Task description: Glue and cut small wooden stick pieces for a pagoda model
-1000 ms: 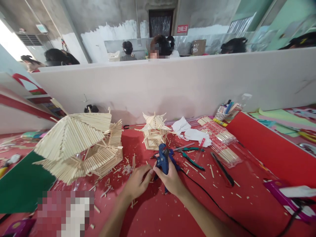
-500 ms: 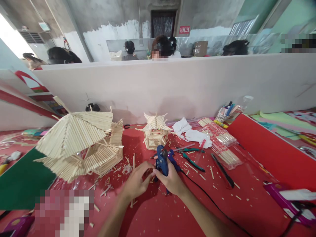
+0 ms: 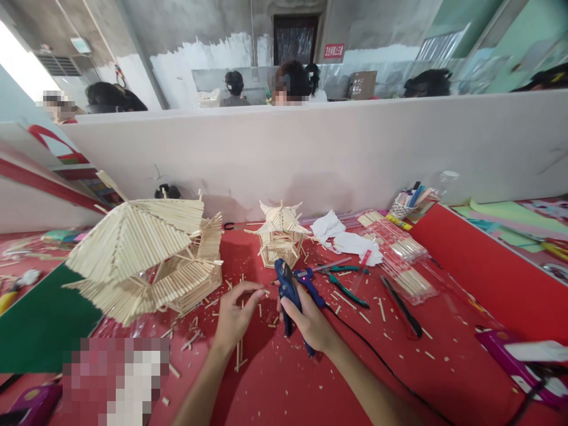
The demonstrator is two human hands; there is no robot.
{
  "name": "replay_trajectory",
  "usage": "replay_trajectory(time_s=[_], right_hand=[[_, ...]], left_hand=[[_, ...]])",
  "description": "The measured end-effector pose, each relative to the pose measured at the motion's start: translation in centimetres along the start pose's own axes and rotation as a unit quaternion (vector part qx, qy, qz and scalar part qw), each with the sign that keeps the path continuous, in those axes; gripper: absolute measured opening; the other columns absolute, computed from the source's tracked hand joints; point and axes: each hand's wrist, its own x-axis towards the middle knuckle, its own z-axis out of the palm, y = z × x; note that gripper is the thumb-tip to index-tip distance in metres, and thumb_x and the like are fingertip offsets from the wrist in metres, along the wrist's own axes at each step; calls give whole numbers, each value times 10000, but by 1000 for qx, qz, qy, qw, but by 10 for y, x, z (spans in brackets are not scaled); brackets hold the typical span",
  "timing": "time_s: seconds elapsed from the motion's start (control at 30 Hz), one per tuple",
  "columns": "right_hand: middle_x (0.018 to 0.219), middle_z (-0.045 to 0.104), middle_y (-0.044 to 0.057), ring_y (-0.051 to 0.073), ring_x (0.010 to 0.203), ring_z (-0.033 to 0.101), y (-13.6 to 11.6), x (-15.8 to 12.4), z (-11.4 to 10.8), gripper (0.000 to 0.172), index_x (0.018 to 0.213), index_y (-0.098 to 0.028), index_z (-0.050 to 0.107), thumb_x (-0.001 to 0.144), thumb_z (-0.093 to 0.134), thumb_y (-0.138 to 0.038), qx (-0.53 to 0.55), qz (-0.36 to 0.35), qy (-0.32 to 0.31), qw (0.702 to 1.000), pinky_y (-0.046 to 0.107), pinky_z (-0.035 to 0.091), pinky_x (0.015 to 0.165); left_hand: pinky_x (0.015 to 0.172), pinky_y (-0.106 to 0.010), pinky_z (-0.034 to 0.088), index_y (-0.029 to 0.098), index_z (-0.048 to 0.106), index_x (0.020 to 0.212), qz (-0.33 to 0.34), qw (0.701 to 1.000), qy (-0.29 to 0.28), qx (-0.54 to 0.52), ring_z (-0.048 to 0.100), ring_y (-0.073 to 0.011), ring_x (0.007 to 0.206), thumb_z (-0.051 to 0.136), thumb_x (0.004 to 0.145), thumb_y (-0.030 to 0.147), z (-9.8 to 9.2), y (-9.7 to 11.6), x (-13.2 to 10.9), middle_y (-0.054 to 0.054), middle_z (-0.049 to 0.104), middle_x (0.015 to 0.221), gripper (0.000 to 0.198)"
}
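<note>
My left hand pinches a short piece of wooden stick between thumb and fingertips, just left of the tool. My right hand is wrapped round a blue-handled hand cutter, its head pointing up and away from me. Close behind the right hand lies a blue glue gun with a small red light and a black cord. Beyond the cutter stands a small stick pavilion with upturned roof corners. A larger stick pavilion stands to the left.
Green-handled pliers and a black pen-like tool lie right of my hands. Packs of sticks and white tissue are behind them. Stick scraps litter the red table. A white partition runs along the back, with people beyond.
My left hand has moved left, away from the cutter, and the stick piece now shows at its fingertips. The cutter has tilted left and its handles show more.
</note>
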Motion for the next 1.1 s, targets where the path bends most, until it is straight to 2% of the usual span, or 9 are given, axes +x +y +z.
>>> replay_trajectory(time_s=[0.1, 0.23, 0.43, 0.53, 0.83, 1.1], right_hand=[[823, 628, 14, 167, 716, 601, -7, -2, -3, 338, 1139, -208, 573, 1046, 380, -469, -57, 0, -30, 998, 289, 487, 697], [794, 622, 3, 170, 710, 599, -12, -3, -4, 377, 1133, -222, 592, 1062, 337, -490, -110, 7, -52, 993, 280, 454, 675], [708, 572, -23, 161, 664, 572, -15, -2, -3, 366, 1066, -219, 601, 1059, 351, -486, -159, 4, -68, 985, 268, 408, 639], [731, 577, -20, 162, 685, 571, -16, -2, -3, 336, 1018, -218, 597, 1058, 363, -456, -180, -7, -71, 981, 276, 402, 662], [724, 579, -11, 161, 655, 566, -15, -2, -2, 352, 981, -222, 613, 1051, 362, -460, -147, 1, -72, 987, 277, 427, 632], [733, 609, -10, 139, 610, 561, -7, -2, 0, 387, 1072, -216, 603, 1056, 338, -497, -110, 35, -92, 989, 253, 420, 585]], left_hand=[[737, -292, 563, 193, 726, 823, -9, 999, 35, 1, 690, -180, 744, 709, 844, 473, -3, 2, 1, -48, 748, 795, 281], [720, -277, 555, 192, 712, 810, 4, 998, 56, 25, 680, -172, 733, 678, 863, 472, -3, 4, 3, -43, 742, 785, 287], [751, -268, 538, 203, 708, 871, 26, 996, 53, 70, 679, -166, 759, 615, 911, 385, -3, 0, 2, -34, 743, 823, 208], [768, -275, 533, 206, 709, 893, 26, 994, 43, 95, 684, -172, 779, 604, 916, 372, -4, -3, 2, -37, 745, 836, 198], [791, -273, 530, 208, 696, 914, 30, 990, 40, 129, 695, -170, 799, 582, 939, 353, -3, -5, 1, -31, 748, 860, 186], [765, -251, 535, 209, 673, 931, 84, 982, 43, 165, 706, -155, 783, 559, 961, 306, -2, -5, -2, -23, 747, 854, 152]])
